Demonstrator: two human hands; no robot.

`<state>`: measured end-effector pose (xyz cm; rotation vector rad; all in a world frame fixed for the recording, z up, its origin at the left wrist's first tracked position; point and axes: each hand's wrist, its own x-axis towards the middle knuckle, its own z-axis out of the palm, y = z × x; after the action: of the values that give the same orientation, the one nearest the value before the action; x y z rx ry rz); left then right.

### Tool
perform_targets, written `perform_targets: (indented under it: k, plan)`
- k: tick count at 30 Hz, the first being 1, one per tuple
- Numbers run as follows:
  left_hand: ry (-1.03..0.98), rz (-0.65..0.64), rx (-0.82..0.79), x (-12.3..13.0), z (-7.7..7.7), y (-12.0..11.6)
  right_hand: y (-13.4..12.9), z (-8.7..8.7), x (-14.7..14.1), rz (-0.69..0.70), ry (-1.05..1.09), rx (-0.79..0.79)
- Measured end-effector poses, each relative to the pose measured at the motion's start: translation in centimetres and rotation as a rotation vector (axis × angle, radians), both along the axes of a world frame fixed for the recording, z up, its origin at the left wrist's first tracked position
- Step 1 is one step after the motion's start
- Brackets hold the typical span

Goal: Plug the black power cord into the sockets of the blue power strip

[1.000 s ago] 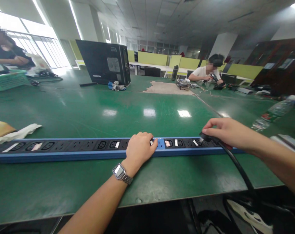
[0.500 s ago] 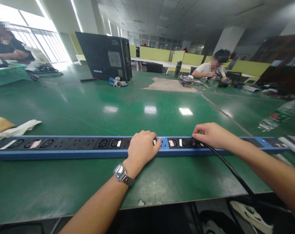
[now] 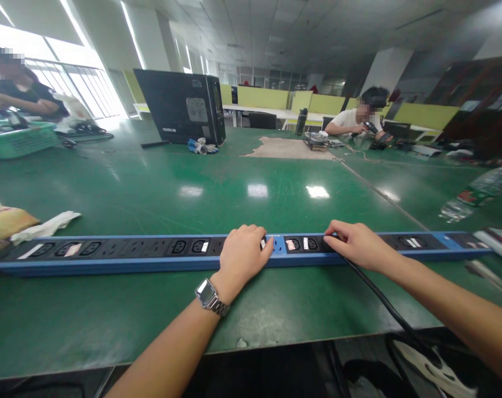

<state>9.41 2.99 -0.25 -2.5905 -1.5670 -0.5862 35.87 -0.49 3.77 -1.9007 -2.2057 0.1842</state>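
A long blue power strip [image 3: 143, 265] with black sockets lies across the green table, several small white and pink stickers on its face. My left hand [image 3: 243, 250], with a watch [image 3: 208, 294] on the wrist, is wrapped over the strip's middle, thumb beside a blue socket section [image 3: 279, 245]. To the right of two stickered sockets, my right hand [image 3: 356, 242] grips the black plug of a thick cable [image 3: 383, 297] against the strip. Fingers hide most of the plug, so how deep it sits cannot be seen. The cable runs down over the table's front edge.
A black computer case [image 3: 184, 108] and gloves [image 3: 202, 146] stand farther back. At left are a green basket [image 3: 22, 143] and crumpled tissue [image 3: 47, 228]. A plastic bottle [image 3: 475, 193] lies at right. One person [image 3: 354, 121] sits across the table, another [image 3: 27, 97] at far left.
My right hand has shifted slightly left and its fingers have come down closer around the plug. My left hand stays on the strip. The view has moved slightly.
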Motion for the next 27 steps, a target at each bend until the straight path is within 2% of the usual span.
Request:
perform_targets:
  k: [5,8,11,15,18,22,24,27]
  plan:
    - [-0.056,-0.080,0.022,0.2,0.0,-0.4,-0.2,-1.1,0.8,-0.025,0.097,0.043]
    - [-0.136,-0.190,0.011,1.0,0.0,-1.1,-0.4,-2.9,2.6,-0.145,0.210,0.250]
    - [-0.170,-0.310,-0.009,3.5,0.1,-1.8,-0.9,-5.2,4.4,-0.226,0.081,0.450]
    - [-0.168,-0.403,-0.022,8.3,0.3,-2.0,-1.4,-7.2,5.3,-0.175,-0.102,0.525]
    - [-0.122,-0.414,-0.033,10.8,0.3,-1.6,-1.5,-7.7,5.3,-0.178,-0.129,0.575]
    - [-0.104,-0.473,-0.011,11.4,-0.1,-1.3,-1.3,-8.0,5.3,-0.157,-0.149,0.652]
    - [-0.191,-0.481,0.028,11.2,0.0,-1.2,-1.3,-8.1,5.2,-0.146,-0.149,0.722]
    - [-0.456,-0.416,0.117,10.9,1.0,-0.8,-1.2,-8.2,5.1,-0.133,-0.144,0.783]
